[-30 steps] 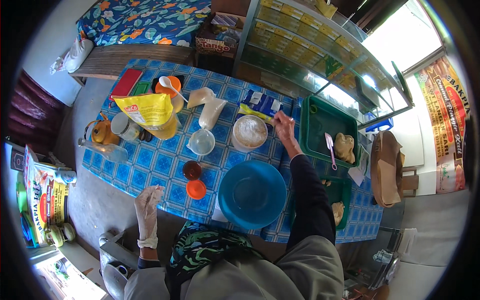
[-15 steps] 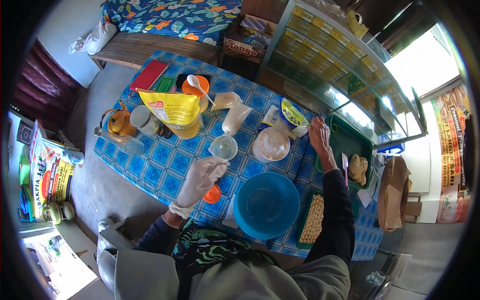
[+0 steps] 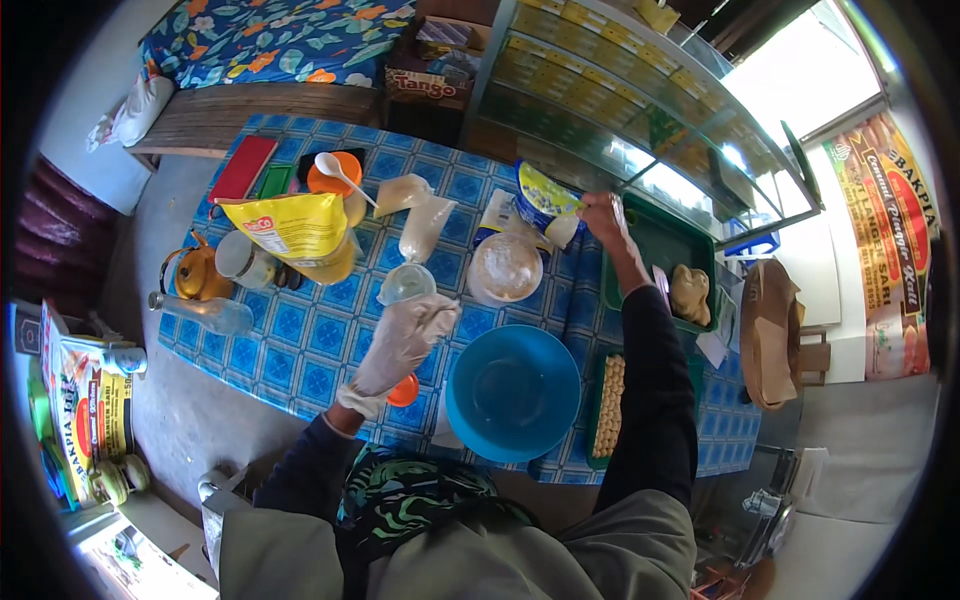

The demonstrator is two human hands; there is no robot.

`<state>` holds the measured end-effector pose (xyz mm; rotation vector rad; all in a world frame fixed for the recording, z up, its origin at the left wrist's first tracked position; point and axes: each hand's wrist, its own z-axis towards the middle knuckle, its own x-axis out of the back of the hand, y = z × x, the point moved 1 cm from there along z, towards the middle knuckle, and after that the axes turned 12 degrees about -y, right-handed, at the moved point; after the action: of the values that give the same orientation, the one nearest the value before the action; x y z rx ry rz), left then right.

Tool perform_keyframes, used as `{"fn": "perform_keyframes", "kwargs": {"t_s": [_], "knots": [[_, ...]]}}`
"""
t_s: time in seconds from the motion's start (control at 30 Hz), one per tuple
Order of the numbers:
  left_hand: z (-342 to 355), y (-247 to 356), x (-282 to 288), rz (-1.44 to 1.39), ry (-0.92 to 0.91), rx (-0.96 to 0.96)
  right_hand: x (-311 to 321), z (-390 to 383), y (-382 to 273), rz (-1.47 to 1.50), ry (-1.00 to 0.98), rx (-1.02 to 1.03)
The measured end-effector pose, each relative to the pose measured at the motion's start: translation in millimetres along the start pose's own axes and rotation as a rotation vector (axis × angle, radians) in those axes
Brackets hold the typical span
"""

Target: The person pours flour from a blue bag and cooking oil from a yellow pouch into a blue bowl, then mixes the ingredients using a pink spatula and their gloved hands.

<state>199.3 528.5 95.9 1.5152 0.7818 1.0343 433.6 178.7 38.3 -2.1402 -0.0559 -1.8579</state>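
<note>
My right hand [image 3: 608, 225] is bare and closed on the edge of a blue and yellow plastic packet [image 3: 546, 200], which it holds tilted behind a white tub [image 3: 504, 270]. Pale, powdery stuff shows in the tub's top. My left hand [image 3: 412, 338], in a whitish glove, hovers palm down left of the large blue bowl [image 3: 512, 395]. Its fingers are bent together, and whatever they may hold is hidden. Just beyond the glove is a clear cup [image 3: 407, 284], partly covered by it. A small orange lid [image 3: 403, 391] lies beneath the left wrist.
On the right stand a green tray [image 3: 612, 285] with a lump of dough [image 3: 690, 294] and a tray of small dough balls [image 3: 608, 408]. A yellow bag [image 3: 290, 230], a kettle [image 3: 204, 272] and a glass bottle [image 3: 205, 313] occupy the left. A glass cabinet [image 3: 640, 110] borders the far side.
The view has shifted, so the table sits further left and higher in the picture. My left hand has moved right toward the bowl. My right hand has shifted the packet slightly away from me.
</note>
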Motion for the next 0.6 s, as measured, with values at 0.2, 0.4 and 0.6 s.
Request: {"fn": "perform_keyframes", "kwargs": {"t_s": [0.2,0.4,0.6], "knots": [[-51.1,-15.7,18.7,-0.244,0.096,0.133,75.2,-31.8,-25.0,0.097,-0.064,0.069],[-83.7,0.1,-3.1,-0.231,0.086,0.02,164.0,-134.3,-94.8,0.765,-0.423,0.021],[-104.6,31.6,-24.0,-0.562,0.26,-0.199,153.8,-213.0,-184.6,1.08,-0.577,0.293]]}}
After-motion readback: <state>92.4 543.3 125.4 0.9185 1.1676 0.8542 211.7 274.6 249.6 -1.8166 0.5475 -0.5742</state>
